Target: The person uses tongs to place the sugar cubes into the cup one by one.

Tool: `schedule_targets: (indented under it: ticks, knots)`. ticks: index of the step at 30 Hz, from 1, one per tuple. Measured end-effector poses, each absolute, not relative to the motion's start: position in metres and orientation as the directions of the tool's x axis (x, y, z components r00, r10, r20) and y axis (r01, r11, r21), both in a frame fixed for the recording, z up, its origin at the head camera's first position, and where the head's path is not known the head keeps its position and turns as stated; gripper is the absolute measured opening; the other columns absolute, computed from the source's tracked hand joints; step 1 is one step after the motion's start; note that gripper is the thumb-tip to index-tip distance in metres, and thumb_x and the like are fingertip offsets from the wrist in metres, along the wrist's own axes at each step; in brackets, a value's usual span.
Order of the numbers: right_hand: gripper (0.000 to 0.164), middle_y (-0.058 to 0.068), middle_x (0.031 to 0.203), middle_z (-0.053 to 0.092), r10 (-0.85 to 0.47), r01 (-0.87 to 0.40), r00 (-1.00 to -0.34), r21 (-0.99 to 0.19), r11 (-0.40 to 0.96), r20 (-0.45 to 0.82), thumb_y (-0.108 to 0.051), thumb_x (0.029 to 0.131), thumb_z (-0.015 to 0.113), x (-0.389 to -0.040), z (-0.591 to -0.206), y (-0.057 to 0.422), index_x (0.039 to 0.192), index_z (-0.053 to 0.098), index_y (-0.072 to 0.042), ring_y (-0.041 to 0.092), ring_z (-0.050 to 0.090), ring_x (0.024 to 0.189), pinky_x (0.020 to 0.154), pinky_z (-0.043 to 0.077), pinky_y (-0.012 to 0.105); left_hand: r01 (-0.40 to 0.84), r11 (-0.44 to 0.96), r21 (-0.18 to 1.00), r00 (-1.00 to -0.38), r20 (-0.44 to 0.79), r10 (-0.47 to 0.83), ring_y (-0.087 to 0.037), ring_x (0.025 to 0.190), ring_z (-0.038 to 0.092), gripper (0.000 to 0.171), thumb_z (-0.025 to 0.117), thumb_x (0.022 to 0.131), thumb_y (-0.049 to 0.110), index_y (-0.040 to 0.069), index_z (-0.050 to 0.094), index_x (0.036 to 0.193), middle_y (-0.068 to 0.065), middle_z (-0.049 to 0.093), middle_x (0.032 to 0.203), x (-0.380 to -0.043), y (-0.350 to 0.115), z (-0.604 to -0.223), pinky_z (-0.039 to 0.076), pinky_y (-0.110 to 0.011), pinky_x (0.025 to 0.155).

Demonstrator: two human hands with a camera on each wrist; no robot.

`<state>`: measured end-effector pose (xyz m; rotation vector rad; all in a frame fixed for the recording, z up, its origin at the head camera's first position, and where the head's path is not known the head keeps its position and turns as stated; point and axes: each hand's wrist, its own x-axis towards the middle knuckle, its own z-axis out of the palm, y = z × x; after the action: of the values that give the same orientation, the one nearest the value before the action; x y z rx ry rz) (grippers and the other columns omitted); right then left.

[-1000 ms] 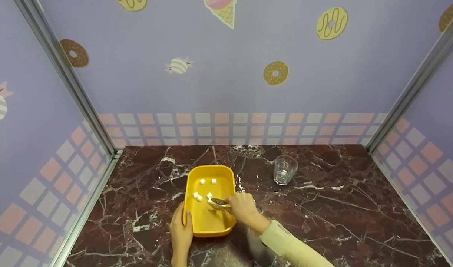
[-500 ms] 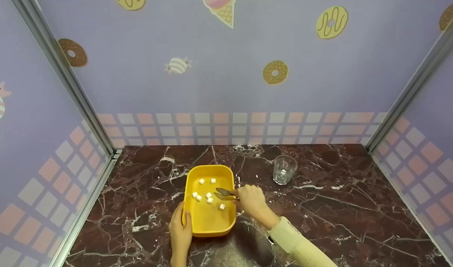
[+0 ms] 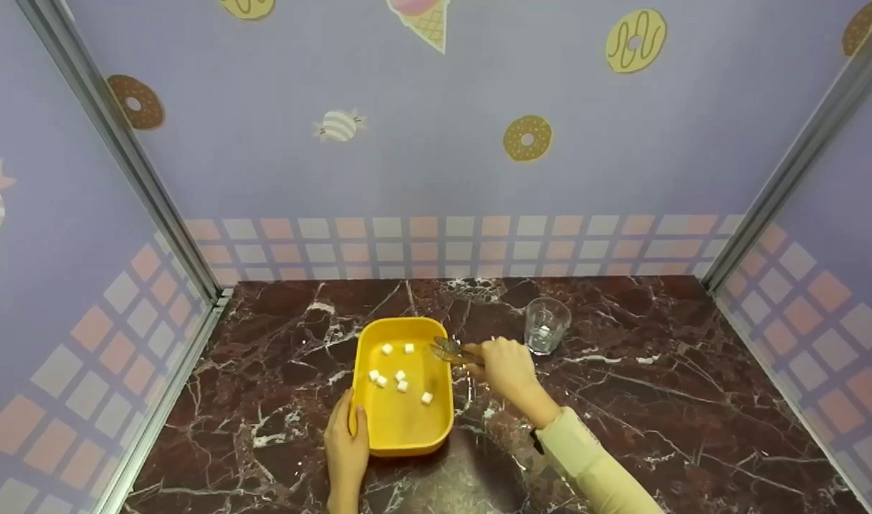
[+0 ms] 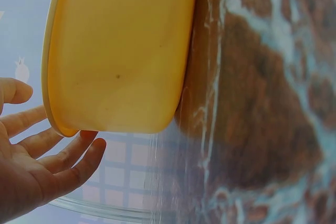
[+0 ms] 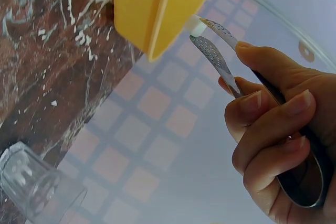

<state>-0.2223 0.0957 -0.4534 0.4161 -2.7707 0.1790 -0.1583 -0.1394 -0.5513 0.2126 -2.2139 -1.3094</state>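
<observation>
A yellow plastic tray [image 3: 404, 428] sits on the marble-patterned table, with several small white cubes [image 3: 427, 397] scattered on its floor. My left hand [image 3: 347, 439] grips its left side near the front, thumb over the rim and fingers along the outside. The right hand [image 3: 506, 365] holds metal tongs [image 5: 214, 55], pinched partway along their arms. Their perforated tips point left over the tray's right rim and stand slightly apart. In the right wrist view one white cube [image 5: 195, 26] shows right at those tips; I cannot tell if they grip it.
A clear drinking glass [image 3: 548, 325] stands behind and to the right of the right hand. White flecks and veins mark the table [image 3: 657, 407]. Purple patterned walls [image 3: 422, 178] close off the back and both sides.
My right hand has drawn back to the right and away from me, taking the tongs from among the cubes to the tray's right rim. The left hand and tray have stayed in place.
</observation>
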Motion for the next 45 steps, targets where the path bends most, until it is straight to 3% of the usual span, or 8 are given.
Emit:
schedule_targets:
  ticks: [24,45]
  knots:
    - [0.029,0.018,0.081,0.068,-0.071,-0.133,-0.949,-0.189,0.973,0.307,-0.036,0.072,0.070,-0.240,-0.436,0.176,0.099,0.070,-0.026,0.039,0.062,0.064,0.047,0.047,0.047,0.158,0.530,0.833,-0.829,0.404,-0.387,-0.039,0.110,0.052,0.032,0.054,0.084,0.000,-0.007,0.055,0.116,-0.027,0.054,0.118,-0.160,-0.138,-0.552,0.041,-0.047,0.095]
    - [0.030,0.025,0.090,0.066,0.043,-0.029,-0.955,-0.236,0.971,0.293,-0.031,0.073,0.070,-0.258,-0.448,0.235,0.099,0.070,-0.015,0.045,0.061,0.072,0.051,0.046,0.052,0.158,0.556,0.816,-0.815,0.426,-0.393,-0.041,0.109,0.051,0.031,0.054,0.083,-0.003,-0.008,0.056,0.114,-0.027,0.055,0.116,-0.160,-0.138,-0.556,0.039,-0.048,0.097]
